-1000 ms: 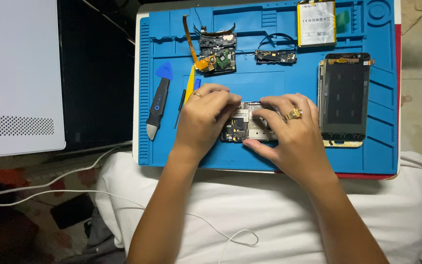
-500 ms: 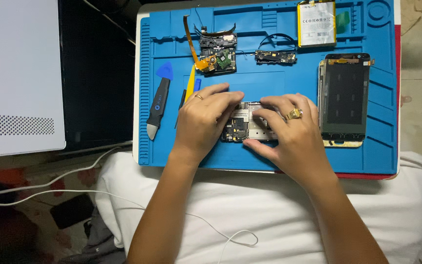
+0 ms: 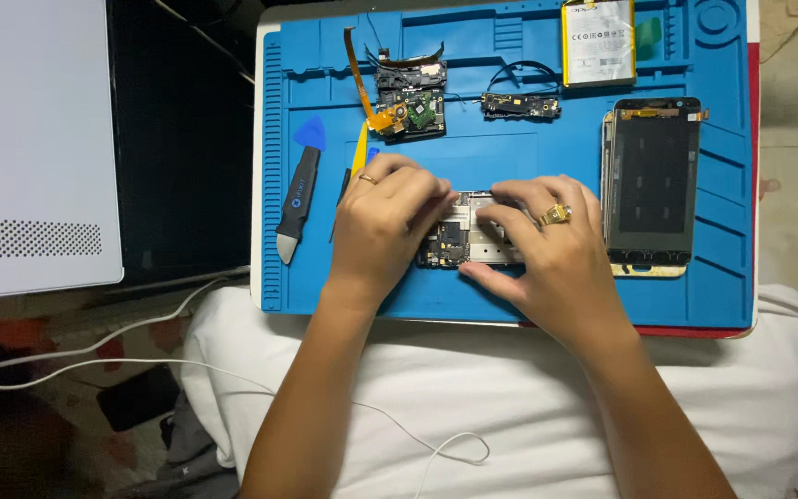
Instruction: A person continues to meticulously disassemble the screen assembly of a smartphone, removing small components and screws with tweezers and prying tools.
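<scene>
Left hand (image 3: 388, 220) and right hand (image 3: 547, 242) both pinch one circuit board (image 3: 462, 242) (two others lie apart)

Blue mat (image 3: 510, 291), battery (image 3: 598, 42), pry tool (image 3: 297, 199), screen frame (image 3: 653, 180)

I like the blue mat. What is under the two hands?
A small circuit board lies on the blue mat, held by left hand and right hand. Fingers cover its edges.

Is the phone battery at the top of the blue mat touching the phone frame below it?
Apart. The head view shows a strip of blue mat between the battery and the phone frame.
</scene>
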